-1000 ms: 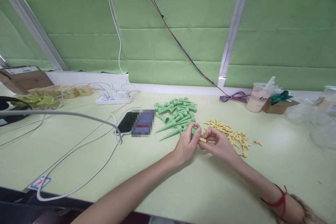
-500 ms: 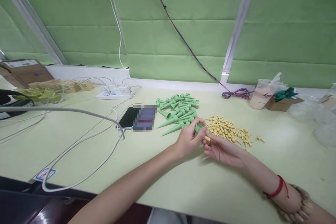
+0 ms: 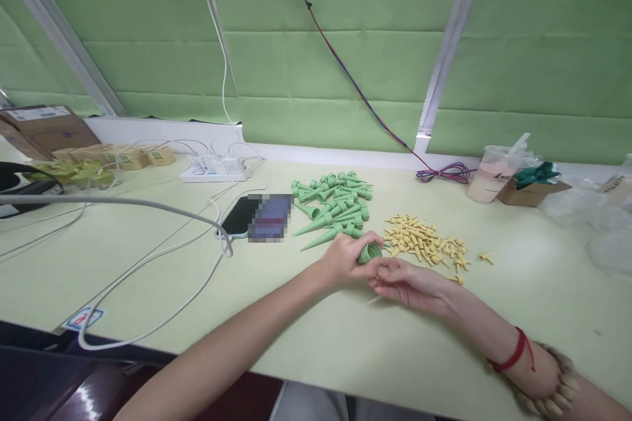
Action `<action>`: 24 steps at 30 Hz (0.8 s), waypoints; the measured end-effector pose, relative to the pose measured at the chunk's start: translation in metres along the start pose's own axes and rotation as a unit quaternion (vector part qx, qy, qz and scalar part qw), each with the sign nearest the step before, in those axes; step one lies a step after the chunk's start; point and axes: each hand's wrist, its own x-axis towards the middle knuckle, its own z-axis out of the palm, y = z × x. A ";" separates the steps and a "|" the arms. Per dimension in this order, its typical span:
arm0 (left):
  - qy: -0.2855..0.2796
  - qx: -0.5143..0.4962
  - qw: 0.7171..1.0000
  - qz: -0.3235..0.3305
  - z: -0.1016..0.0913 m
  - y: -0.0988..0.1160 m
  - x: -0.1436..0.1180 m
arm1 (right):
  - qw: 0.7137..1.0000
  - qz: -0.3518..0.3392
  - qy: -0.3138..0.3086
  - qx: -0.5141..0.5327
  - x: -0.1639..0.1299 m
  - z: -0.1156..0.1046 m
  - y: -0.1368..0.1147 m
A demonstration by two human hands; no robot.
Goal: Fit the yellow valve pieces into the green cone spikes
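My left hand [image 3: 349, 258] is closed around a hollow green plastic spike [image 3: 370, 253], its round open end facing me. Against it, my right hand [image 3: 407, 284] pinches with thumb and fingers; the small yellow plastic fitting it held a moment before is now almost wholly hidden by the fingers. Beyond my left hand lies a pile of green spikes [image 3: 340, 200], cone-shaped with wide collars. Loose yellow fittings [image 3: 415, 237] are heaped just past my right hand, with a few strays to the right.
Left of the spikes lie a phone [image 3: 239, 217] and a blurred-out patch. White cables loop across the table's left side from a power strip [image 3: 214, 172]. A drink cup [image 3: 488, 174], a small cardboard box [image 3: 530, 192] and clear plastic bags [image 3: 573, 200] stand at the back right.
Both hands have come slightly left and lower, and the spike's open end has turned more toward me. The yellow fitting, visible between my right fingers before, is now covered.
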 end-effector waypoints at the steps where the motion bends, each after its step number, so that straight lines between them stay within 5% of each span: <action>1: 0.029 0.008 0.998 0.047 0.002 -0.003 -0.001 | 0.999 0.016 -0.018 -0.026 -0.001 0.003 0.001; 5: 0.105 0.015 0.983 0.148 0.006 -0.008 0.000 | 0.989 0.029 -0.060 -0.130 -0.004 0.009 0.000; 10: 0.089 0.019 0.991 0.096 0.005 -0.002 0.003 | 0.986 -0.026 -0.109 -0.126 -0.003 0.005 -0.002; 17: 0.057 0.015 0.985 0.163 0.005 0.002 0.006 | 0.977 0.000 -0.118 -0.179 -0.006 0.003 -0.002; 20: -0.011 0.075 0.991 0.113 0.001 0.002 0.006 | 0.962 -0.030 -0.054 -0.267 -0.005 0.001 -0.004; 24: -0.100 0.155 0.980 -0.072 -0.002 0.012 0.010 | 0.932 -0.106 0.062 -0.342 0.003 -0.008 -0.005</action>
